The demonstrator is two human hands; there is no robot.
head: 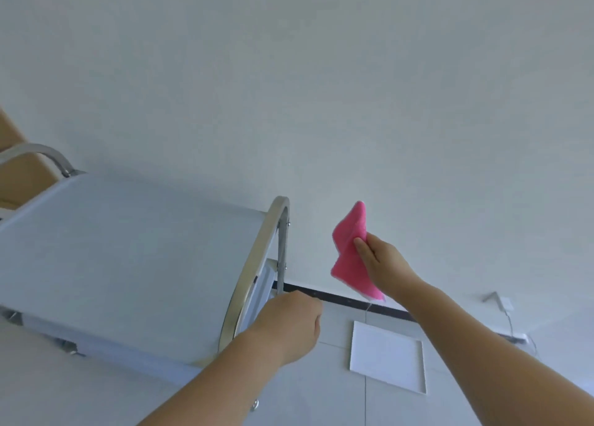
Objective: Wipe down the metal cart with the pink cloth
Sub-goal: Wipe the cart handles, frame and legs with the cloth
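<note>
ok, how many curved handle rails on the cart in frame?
2. One handle rail at the cart's near end by the left hand; another at the far end, partly cut off.

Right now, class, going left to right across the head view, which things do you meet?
Tan chair → pale flat top of the metal cart → curved steel cart handle → pink cloth pinched by the right hand → white square floor tray → white wall plug.
</note>
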